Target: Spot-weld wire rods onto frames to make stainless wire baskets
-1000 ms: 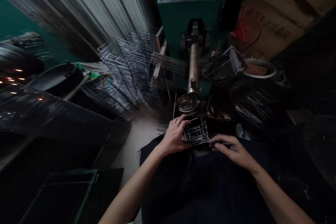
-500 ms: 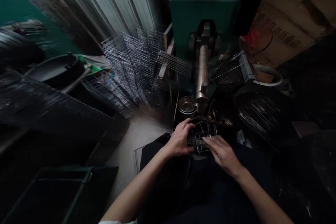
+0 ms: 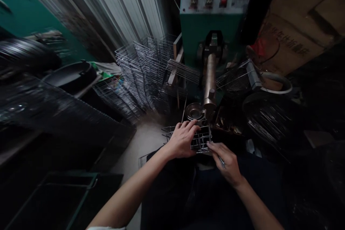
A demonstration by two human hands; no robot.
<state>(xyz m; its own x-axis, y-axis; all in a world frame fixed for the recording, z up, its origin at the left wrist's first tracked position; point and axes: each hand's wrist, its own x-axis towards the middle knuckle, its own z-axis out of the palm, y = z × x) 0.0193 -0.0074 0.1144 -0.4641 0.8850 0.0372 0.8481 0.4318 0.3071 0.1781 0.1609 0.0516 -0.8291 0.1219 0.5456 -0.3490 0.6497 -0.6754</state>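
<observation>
Standing at far left, stacked wire racks (image 3: 140,68) lean beside the green machine (image 3: 215,32). My left hand (image 3: 182,140) lies over the small wire basket (image 3: 201,140) on my lap, fingers curled around its left side, grasping it. Directly behind the basket sit a metal bowl (image 3: 194,110) and the machine's brass cylinder (image 3: 209,79). My right hand (image 3: 226,163) touches the basket's near right corner, fingers pinching a thin metal rod (image 3: 221,161)
</observation>
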